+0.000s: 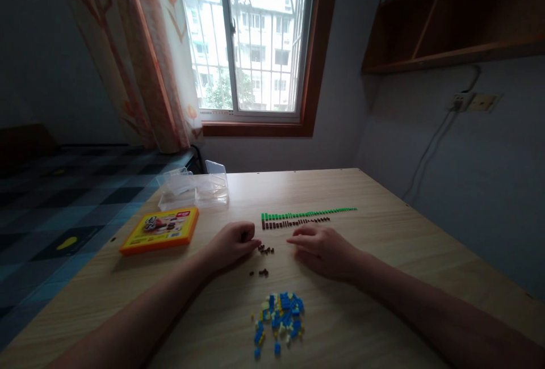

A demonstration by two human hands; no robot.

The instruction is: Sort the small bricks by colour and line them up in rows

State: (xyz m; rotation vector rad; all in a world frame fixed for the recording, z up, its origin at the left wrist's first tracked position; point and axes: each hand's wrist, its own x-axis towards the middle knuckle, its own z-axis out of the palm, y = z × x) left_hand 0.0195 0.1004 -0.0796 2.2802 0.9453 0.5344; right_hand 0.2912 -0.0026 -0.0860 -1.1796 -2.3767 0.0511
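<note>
Head view: left of the small cluster of dark brown plastic bricks (267, 250) on the pale wooden surface (383, 233), the left hand (236, 239) is mostly curled, one fingertip at the cluster's edge; whether it grips anything I cannot tell. Right of the cluster, the right hand (323, 248) points its loosely parted fingers leftward, seemingly holding nothing. Beyond the cluster runs a row of dark brown bricks (273, 225).
</note>
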